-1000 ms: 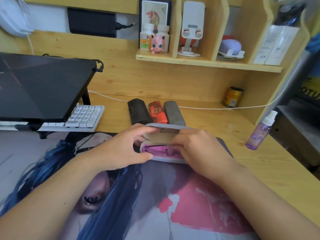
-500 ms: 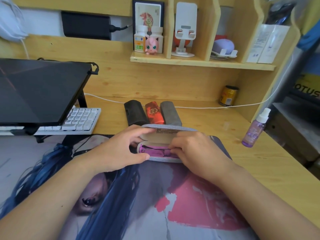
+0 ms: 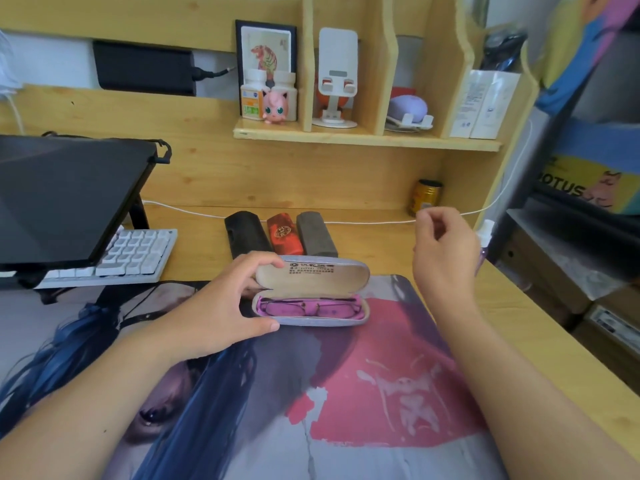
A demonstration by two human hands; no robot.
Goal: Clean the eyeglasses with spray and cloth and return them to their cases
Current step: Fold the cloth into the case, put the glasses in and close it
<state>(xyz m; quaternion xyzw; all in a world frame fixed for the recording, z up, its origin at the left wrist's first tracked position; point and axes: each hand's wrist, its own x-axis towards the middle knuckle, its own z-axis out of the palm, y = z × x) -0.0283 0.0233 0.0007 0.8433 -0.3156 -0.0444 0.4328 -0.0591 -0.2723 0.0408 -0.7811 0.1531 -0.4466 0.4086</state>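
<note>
Four eyeglass cases lie on the desk (image 3: pixel 398 251); the landmark is the open grey case (image 3: pixel 311 292), which rests on the printed desk mat (image 3: pixel 346 393). Left of the open case, a white keyboard (image 3: pixel 135 254) sits under a raised dark laptop (image 3: pixel 62 199). The left hand (image 3: pixel 221 306) wraps the left end of the open case, its grip pinching the case between fingers on the lid edge and thumb at the base front. Inside the open case, folded eyeglasses (image 3: pixel 308 306) lie on a purple cloth (image 3: pixel 341 310). Behind the open case stand a black case (image 3: pixel 246 233), a red case (image 3: pixel 284 233) and a dark grey case (image 3: pixel 316 235), side by side, all closed. Right of the open case, the right hand (image 3: pixel 443 251) is raised, its grip loosely curled and holding nothing. A spray bottle (image 3: pixel 485 237) shows partly, just beyond that hand.
</note>
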